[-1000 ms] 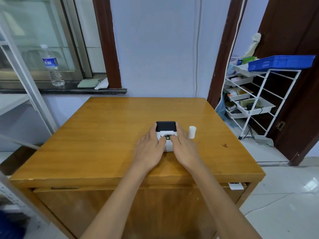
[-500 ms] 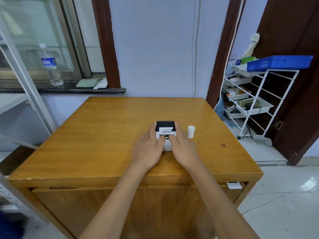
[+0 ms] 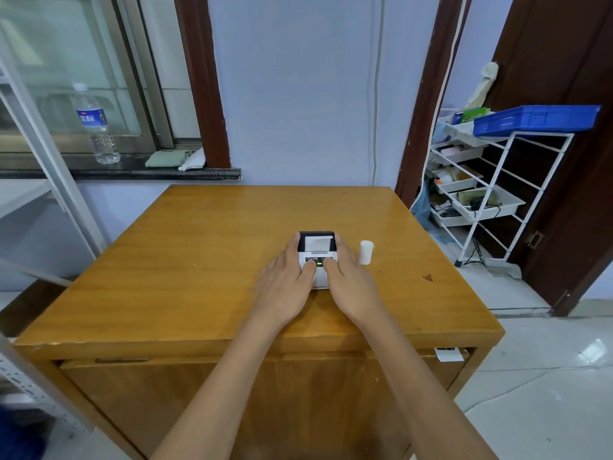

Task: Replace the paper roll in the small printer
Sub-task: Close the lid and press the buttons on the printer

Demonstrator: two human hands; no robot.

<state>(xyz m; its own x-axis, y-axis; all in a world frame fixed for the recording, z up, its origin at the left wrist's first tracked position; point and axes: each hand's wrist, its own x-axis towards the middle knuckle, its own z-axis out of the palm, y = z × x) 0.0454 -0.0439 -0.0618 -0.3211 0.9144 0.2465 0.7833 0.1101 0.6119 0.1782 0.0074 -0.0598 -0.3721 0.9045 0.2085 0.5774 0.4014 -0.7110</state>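
A small white printer point(image 3: 316, 252) with a black lid lies flat on the wooden table point(image 3: 199, 260), near the front middle. Its lid stands open and white paper shows inside. My left hand point(image 3: 285, 287) holds the printer's left side, thumb on its front panel. My right hand point(image 3: 351, 287) holds the right side, thumb also on the panel beside a small green light. A white paper roll point(image 3: 366, 252) stands upright on the table just right of the printer, apart from my right hand.
A white wire rack point(image 3: 497, 180) with trays and a blue basket point(image 3: 537, 119) stands to the right by a dark door. A water bottle point(image 3: 96, 127) sits on the window sill at back left. A metal shelf frame point(image 3: 49, 167) rises at left.
The printer's black lid has swung up, exposing white paper inside. Both thumbs stay on the front panel and the hands have barely shifted.
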